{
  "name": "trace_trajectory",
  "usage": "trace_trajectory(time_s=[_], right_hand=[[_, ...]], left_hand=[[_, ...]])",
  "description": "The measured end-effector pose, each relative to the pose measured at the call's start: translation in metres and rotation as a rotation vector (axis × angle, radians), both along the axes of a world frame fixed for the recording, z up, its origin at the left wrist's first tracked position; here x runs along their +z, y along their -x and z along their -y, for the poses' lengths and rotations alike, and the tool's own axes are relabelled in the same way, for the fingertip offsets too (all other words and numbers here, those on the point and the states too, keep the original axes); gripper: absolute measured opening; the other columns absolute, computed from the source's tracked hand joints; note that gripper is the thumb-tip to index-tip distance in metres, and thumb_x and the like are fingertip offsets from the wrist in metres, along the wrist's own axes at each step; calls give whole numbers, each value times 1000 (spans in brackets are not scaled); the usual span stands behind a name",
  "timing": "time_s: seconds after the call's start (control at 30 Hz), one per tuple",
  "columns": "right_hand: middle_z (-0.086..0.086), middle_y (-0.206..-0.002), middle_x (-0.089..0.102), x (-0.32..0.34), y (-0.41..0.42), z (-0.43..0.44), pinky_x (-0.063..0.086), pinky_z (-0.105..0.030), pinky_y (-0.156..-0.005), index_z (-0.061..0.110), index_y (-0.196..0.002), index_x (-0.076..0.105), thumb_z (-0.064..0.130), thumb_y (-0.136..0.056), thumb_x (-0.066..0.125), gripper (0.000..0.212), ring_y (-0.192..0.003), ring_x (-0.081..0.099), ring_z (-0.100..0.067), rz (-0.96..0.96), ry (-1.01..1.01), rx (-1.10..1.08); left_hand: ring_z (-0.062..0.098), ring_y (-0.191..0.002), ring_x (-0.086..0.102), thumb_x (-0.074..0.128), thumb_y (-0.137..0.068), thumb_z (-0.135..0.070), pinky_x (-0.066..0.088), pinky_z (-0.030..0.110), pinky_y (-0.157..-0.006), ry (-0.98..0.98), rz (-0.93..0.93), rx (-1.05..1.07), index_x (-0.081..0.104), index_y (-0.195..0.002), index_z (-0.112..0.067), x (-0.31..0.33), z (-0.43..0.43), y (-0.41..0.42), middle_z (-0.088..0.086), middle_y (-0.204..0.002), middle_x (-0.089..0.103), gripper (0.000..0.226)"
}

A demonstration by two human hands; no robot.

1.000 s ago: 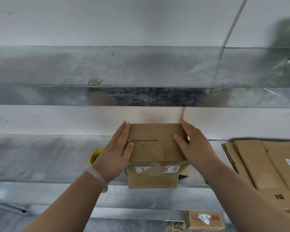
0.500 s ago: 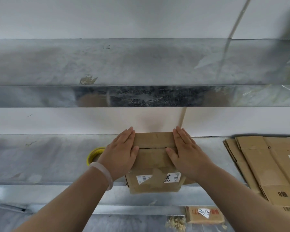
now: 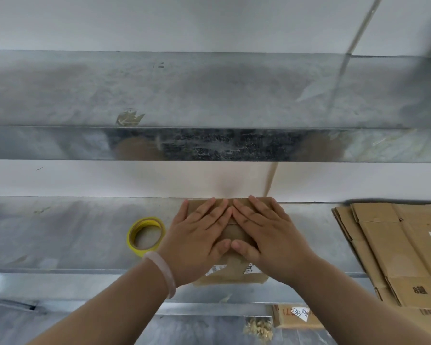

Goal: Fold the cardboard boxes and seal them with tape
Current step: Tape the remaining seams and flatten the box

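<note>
A small brown cardboard box (image 3: 230, 276) stands at the front edge of a metal shelf (image 3: 72, 232), with a white label on its near face. My left hand (image 3: 199, 235) and my right hand (image 3: 264, 232) lie flat on its top flaps, fingers straight, fingertips and thumbs nearly meeting in the middle. The hands hide most of the top and its seam. A yellow roll of tape (image 3: 146, 236) lies flat on the shelf just left of my left hand.
A stack of flattened cardboard boxes (image 3: 393, 250) lies on the shelf at the right. A second metal shelf (image 3: 209, 143) runs overhead. Below the front edge a smaller labelled box (image 3: 296, 316) sits on a lower level. White wall behind.
Both hands slid from the box's sides onto its top, coming together in the middle and pressing the flaps down. The tape roll shows fully now.
</note>
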State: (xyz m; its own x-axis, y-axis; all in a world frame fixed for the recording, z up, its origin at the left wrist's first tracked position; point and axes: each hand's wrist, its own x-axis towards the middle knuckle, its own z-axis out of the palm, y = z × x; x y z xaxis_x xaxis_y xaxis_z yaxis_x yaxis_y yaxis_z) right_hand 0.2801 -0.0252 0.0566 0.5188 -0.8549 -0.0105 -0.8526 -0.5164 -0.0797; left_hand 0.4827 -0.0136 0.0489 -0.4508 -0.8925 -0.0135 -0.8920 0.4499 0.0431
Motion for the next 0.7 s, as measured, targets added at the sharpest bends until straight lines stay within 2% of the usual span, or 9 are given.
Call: trace_trajectory(time_s=[0.03, 0.13, 0.17, 0.27, 0.3, 0.4, 0.47, 0.6, 0.7], right_hand=[[6, -151, 42, 1, 0, -1, 13, -44, -112, 22, -146, 42, 67, -96, 6, 76, -143, 33, -19, -18, -8, 11], [10, -159, 18, -1, -1, 4, 0, -41, -116, 23, -153, 23, 67, -89, -14, 86, -149, 11, -12, 10, -24, 27], [10, -160, 15, -2, 0, 6, -3, -37, -118, 23, -154, 19, 64, -90, -15, 84, -149, 7, -9, 51, -25, 12], [12, -161, 13, -2, 8, 12, -10, -14, -115, 25, -155, 17, 48, -99, 13, 61, -145, 3, 3, 259, -101, -164], [14, -162, 6, -2, 11, 12, -9, -13, -114, 26, -156, 11, 43, -102, 24, 58, -145, 0, 3, 319, -162, -238], [17, -160, -17, -1, 11, 13, 5, -31, -122, 29, -155, -8, 40, -101, 39, 72, -149, -5, -7, 435, -366, -409], [19, -160, -17, -3, 10, 16, 12, -38, -122, 29, -155, -8, 44, -101, 38, 72, -149, 1, -11, 437, -402, -423], [22, -157, -8, -6, 14, 19, 22, -41, -119, 27, -155, 3, 44, -100, 37, 67, -147, 14, -13, 435, -379, -384], [21, -157, -10, -4, 15, 19, 17, -37, -121, 31, -155, 5, 43, -102, 34, 61, -148, 9, -14, 423, -380, -347]], left_hand=[[17, -144, 26, 3, -97, -55, 21, 53, -115, 1, 28, -10, 36, -148, -20, 0, -1, 1, -5, -155, 29, 69], [12, -148, 2, -2, -94, -56, 0, 41, -120, 11, -10, -23, 13, -153, -23, -1, 5, 3, -8, -160, 3, 69], [10, -148, 4, 1, -95, -55, -2, 37, -120, 18, -79, -13, 16, -153, -24, -2, 7, 2, -9, -159, 6, 67], [2, -139, 28, 33, -94, -43, 15, 31, -118, 101, -477, 123, 46, -141, -23, -4, 2, 0, -14, -148, 36, 53], [-1, -136, 27, 44, -92, -40, 18, 28, -118, 108, -580, 206, 46, -141, -23, -5, 2, 1, -17, -148, 34, 51], [3, -142, 13, 57, -93, -33, 9, 20, -115, -16, -744, 466, 24, -150, -24, -5, 4, 6, -14, -157, 12, 67], [9, -143, 15, 52, -95, -34, 11, 18, -113, -126, -742, 533, 19, -152, -20, -5, 8, 5, -10, -158, 11, 67], [17, -133, 30, 43, -97, -38, 24, 28, -113, -111, -565, 454, 22, -150, -20, -3, 13, 1, -6, -146, 21, 60], [21, -136, 22, 27, -100, -44, 15, 29, -115, -144, -374, 398, 14, -152, -30, 3, 13, 0, 0, -147, 15, 56]])
